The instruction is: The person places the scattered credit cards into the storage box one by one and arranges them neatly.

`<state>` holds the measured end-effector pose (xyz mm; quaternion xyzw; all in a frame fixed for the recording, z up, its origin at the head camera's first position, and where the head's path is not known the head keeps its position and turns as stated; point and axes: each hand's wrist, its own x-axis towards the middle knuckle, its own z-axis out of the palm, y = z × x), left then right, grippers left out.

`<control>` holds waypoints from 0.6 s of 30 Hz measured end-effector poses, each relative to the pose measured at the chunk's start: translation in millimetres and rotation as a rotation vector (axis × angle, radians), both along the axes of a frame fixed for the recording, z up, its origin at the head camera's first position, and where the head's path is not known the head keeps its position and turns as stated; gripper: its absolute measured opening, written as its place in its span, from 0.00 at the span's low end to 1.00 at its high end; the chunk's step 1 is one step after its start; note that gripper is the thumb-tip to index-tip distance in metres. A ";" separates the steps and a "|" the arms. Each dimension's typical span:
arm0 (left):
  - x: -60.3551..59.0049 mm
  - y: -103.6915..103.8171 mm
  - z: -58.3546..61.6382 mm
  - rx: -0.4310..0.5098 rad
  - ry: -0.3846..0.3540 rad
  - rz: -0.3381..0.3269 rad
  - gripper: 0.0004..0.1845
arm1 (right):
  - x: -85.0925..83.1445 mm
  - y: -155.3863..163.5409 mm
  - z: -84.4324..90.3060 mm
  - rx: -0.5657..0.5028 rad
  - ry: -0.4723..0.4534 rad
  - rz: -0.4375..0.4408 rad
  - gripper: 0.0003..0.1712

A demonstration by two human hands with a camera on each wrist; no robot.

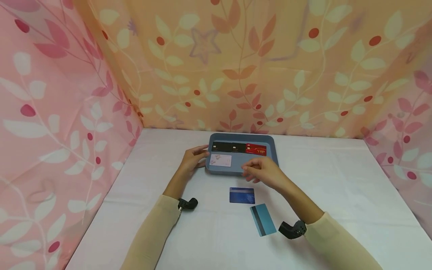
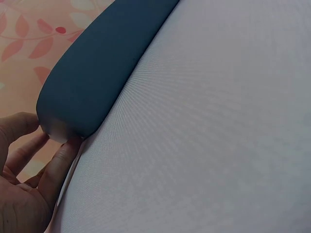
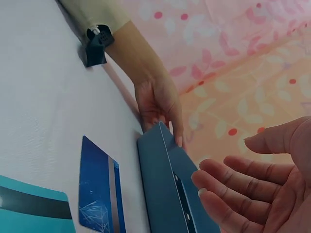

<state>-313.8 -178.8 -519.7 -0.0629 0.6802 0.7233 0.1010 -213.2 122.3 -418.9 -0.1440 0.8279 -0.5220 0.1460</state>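
A blue-grey tray (image 1: 225,173) lies at the back of the table with several cards in it. My left hand (image 1: 193,159) holds the tray's left end, thumb at the near side and fingers at the far side, as the left wrist view shows. Over the tray's front right part is my right hand (image 1: 264,171), its fingers loosely bent and holding nothing. Inside, two black cards (image 1: 221,146) and a red VIP card (image 1: 255,149) form a back row. A white card (image 1: 220,160) with a floral print lies at the front left.
In front of the tray, a dark blue card (image 1: 242,195) lies on the white tablecloth (image 1: 209,232). Nearer me is a turquoise card (image 1: 264,220) with a black stripe, set at an angle. Patterned cloth (image 1: 243,67) hangs behind and at both sides.
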 end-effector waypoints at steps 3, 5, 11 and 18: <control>0.7 0.6 0.5 -0.004 0.004 0.002 0.23 | 9.4 4.4 -0.4 0.019 0.018 0.015 0.17; 1.1 0.5 0.7 -0.006 0.009 -0.001 0.23 | 15.7 6.6 -0.9 0.036 0.027 0.017 0.16; 1.4 -1.0 0.4 -0.010 0.009 0.001 0.24 | 31.9 12.2 -7.3 0.094 0.053 0.024 0.14; 1.0 1.0 0.5 -0.012 0.002 -0.001 0.23 | 45.3 24.4 -21.8 0.173 0.124 0.055 0.14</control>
